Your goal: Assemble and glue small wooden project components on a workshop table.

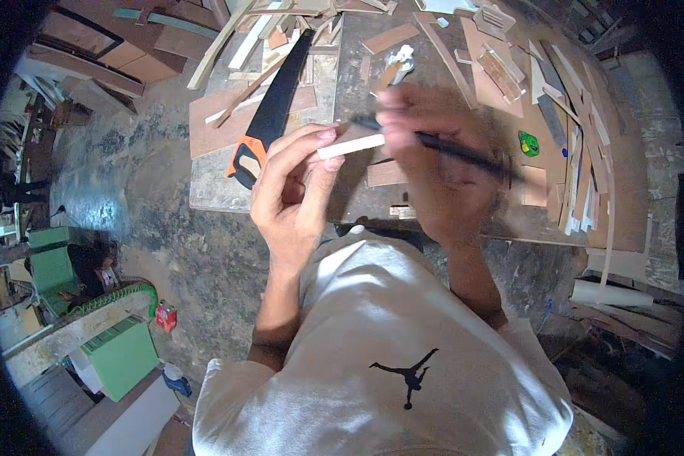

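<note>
Between the thumb and fingers of my left hand [290, 190], a short pale wood strip [351, 147] is pinched, its free end pointing right. My right hand [448, 190] is at that end, smeared by motion. With it goes a long, thin, dark tool [467, 156], also blurred; its tip reaches past the strip's far side, and its exact kind cannot be made out. Whether the tool touches the strip is unclear. Just beyond my left hand lies a handsaw [281, 90] with a black blade and an orange and black handle.
The worktable [224, 190] carries many wood offcuts and a green tape measure [530, 144] at right. A crumpled white-topped item [401, 59] lies beyond my hands. A small wood block [402, 211] sits by the near edge. On the floor at left stand a red can [166, 315] and a green box [121, 357].
</note>
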Motion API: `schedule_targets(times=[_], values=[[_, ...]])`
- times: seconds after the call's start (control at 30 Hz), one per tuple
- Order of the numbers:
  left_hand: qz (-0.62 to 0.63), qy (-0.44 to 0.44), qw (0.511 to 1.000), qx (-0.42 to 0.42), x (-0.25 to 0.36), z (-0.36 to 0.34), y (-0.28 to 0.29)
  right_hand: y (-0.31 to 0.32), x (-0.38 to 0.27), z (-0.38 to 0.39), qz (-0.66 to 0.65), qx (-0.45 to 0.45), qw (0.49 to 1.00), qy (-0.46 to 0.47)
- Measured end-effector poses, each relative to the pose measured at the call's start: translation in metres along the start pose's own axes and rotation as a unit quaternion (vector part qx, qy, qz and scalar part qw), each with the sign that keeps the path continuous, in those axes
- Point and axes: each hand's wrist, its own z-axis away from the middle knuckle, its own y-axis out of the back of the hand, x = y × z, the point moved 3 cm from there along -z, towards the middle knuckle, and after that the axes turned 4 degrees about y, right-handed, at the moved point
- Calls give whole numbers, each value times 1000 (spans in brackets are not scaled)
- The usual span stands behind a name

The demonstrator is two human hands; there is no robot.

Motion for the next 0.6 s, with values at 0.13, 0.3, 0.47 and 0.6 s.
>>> schedule_targets(times=[0.13,0.3,0.47,0.6], values=[[-18,2,1000,5,2,2,-1,-4,9,8,-166,14,984,-54],[-13,21,999,24,7,1,-7,2,11,8,-88,-33,995,12],[-16,-6,1000,23,8,1,-13,5,11,6,-59,-26,998,27],[-26,-27,999,2,9,1,-18,6,10,4,-46,-23,998,38]])
